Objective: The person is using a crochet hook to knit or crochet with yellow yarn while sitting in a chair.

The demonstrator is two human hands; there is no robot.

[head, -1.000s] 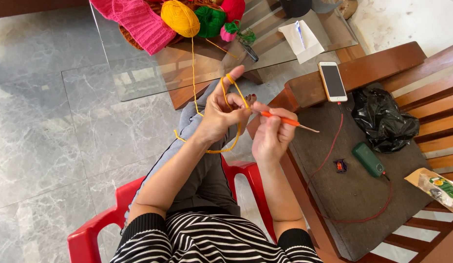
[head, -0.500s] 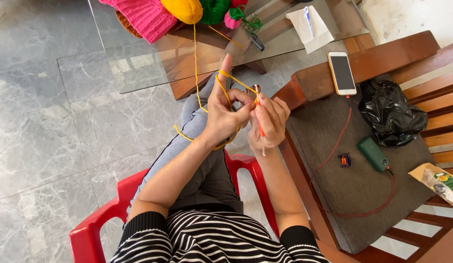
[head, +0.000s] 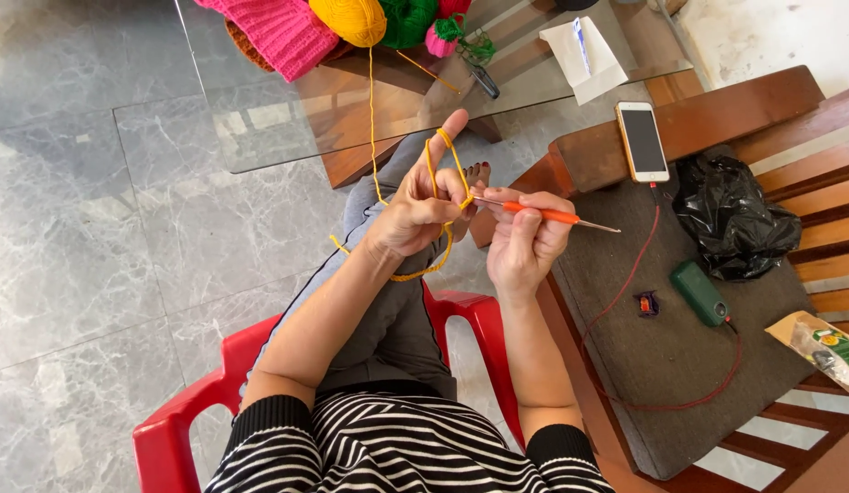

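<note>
Item: orange yarn strand (head: pixel 431 173), looped over my left hand (head: pixel 415 212), index raised, remaining fingers clenched on the loop. Item: orange-handled crochet hook (head: pixel 543 215), pinched in my right hand (head: pixel 523 246); long axis runs sideways, its working tip just right of the strand (touching it, I judge; too small to confirm). Supply: yellow yarn ball (head: pixel 351 18) on the bench beyond the strand.

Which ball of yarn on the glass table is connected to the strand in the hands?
The yellow ball: its strand runs down to the left hand. The green ball beside it has no strand leading to the hands.
</note>
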